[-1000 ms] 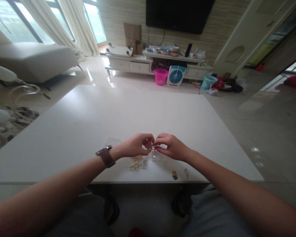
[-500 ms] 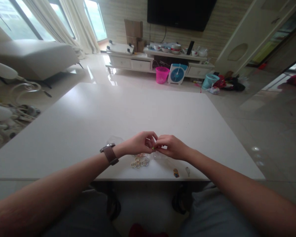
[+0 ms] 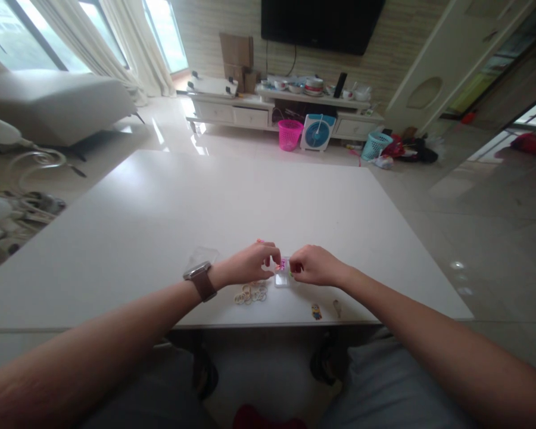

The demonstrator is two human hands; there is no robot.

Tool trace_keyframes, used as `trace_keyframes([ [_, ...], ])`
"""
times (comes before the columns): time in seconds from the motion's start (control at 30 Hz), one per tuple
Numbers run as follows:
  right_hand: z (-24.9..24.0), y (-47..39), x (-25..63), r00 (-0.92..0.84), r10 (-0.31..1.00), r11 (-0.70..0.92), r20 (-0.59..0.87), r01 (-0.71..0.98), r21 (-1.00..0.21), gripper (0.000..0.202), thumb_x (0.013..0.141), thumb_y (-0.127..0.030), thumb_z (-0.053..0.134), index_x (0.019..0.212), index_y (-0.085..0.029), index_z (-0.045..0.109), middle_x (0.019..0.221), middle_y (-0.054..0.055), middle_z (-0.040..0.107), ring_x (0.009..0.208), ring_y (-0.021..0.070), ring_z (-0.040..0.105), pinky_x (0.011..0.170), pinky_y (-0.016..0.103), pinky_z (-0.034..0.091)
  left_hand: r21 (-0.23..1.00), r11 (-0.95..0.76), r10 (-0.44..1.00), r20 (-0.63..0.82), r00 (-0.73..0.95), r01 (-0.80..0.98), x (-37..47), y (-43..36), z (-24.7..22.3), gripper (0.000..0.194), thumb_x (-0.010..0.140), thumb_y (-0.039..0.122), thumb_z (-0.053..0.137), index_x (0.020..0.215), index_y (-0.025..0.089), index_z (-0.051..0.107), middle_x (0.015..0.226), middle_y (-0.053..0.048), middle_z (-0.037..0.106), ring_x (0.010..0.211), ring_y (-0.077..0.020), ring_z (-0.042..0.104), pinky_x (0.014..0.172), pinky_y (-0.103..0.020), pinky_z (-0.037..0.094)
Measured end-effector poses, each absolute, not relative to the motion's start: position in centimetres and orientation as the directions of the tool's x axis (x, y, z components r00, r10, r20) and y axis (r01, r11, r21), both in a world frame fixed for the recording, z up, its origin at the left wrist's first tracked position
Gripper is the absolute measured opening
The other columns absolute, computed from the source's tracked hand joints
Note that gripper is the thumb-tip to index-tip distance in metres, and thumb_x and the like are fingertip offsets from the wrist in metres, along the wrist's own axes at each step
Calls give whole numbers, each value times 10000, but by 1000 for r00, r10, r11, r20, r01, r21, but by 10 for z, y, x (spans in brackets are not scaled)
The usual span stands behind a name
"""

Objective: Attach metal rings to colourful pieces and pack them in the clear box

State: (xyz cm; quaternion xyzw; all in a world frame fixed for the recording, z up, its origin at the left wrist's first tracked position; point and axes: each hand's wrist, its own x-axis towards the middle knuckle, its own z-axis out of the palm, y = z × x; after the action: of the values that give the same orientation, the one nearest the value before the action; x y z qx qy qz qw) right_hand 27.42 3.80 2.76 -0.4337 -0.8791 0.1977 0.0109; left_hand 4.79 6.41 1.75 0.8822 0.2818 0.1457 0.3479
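Observation:
My left hand is above the table, thumb and fingers curved and apart with nothing visible between them. To its right, my right hand is closed, its fingertips pinching a small green item too tiny to make out fully. Between both hands sits a small clear plastic box with pink and purple bands in its far part. Cream-coloured rings lie in a loose pile below my left hand. Nearer the front edge are a yellow-and-blue minion figure and a small pale, shiny piece.
All of this is on a white table. A clear plastic piece lies behind my watch. Some orange-pink bits show just beyond my left hand. Across the floor stand a pink basket and a blue-and-white fan.
My hands were together at the small green item; now they are apart, the item staying with my right hand. The clear box with its pink bands shows between them. The view has shifted slightly.

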Motion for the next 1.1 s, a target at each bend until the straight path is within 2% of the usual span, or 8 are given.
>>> trace_keyframes([
  [0.17,21,33,266,-584,790,549,-187,809,-207,107,725,-182,612,723,-220,712,760,42,714,702,186,616,589,270,326,592,-626,675,86,733,507,38,79,22,161,690,71,574,811,165,626,819,-19,610,693,-126,549,636,-245,442],
  [0.4,17,33,260,-601,778,587,-185,799,-127,128,753,-203,585,731,-216,711,788,62,720,721,190,623,585,269,322,545,-555,773,57,632,628,24,95,8,144,690,104,587,805,161,651,787,-31,649,680,-141,563,609,-248,428],
  [0.63,17,35,261,-611,775,592,-159,791,-155,128,780,-213,576,764,-217,703,800,58,715,709,186,612,588,271,298,522,-553,770,21,638,650,22,95,1,152,688,124,580,815,162,656,836,-50,660,716,-161,575,647,-271,443],
  [0.77,25,35,264,-590,792,566,-158,806,-174,123,778,-201,585,800,-224,704,825,40,712,738,177,610,606,261,302,496,-561,772,22,635,663,21,95,-6,164,739,196,592,881,174,670,895,-53,663,793,-183,586,717,-305,445],
  [0.97,34,35,272,-539,822,516,-183,841,-161,133,791,-244,593,841,-242,716,840,23,716,775,180,623,602,260,298,418,-548,791,-22,611,724,26,92,-16,179,797,263,587,925,238,709,1015,-48,678,1019,-253,576,890,-421,367],
  [1.1,36,33,276,-537,823,511,-187,843,-169,130,809,-257,594,848,-243,717,836,20,715,765,175,619,609,261,306,399,-567,777,-31,628,721,33,92,-17,148,823,255,572,868,242,712,990,-39,684,1027,-260,567,905,-444,337],
])
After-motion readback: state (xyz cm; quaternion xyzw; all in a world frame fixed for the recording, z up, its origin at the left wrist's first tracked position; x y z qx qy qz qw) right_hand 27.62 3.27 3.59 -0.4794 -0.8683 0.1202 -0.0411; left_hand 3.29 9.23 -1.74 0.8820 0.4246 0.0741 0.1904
